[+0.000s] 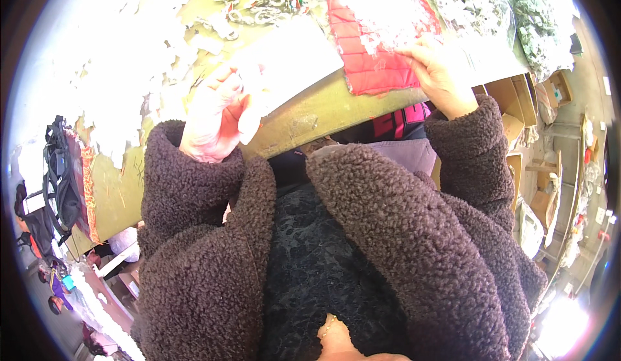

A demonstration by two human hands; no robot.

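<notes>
My left hand (223, 112) is raised over the table's near side, its fingers curled in toward the thumb. Glare washes out the fingertips, so what they hold, if anything, cannot be made out. Beside it a plain white sheet (294, 60) lies on the table. At the right, my right hand (443, 76) reaches over a red quilted cloth (375, 70), thumb and forefinger pinched together at the edge of a heap of small white pieces (388, 12). Anything between those fingertips is too small to name.
Bundled pale cords (275, 5) lie at the table's far side, with white scraps (155, 51) at its left. Clear bags of pale green pieces (475, 2) stand far right. Cardboard boxes (511, 112) are beside the table's right end; black straps (59, 180) hang at the left.
</notes>
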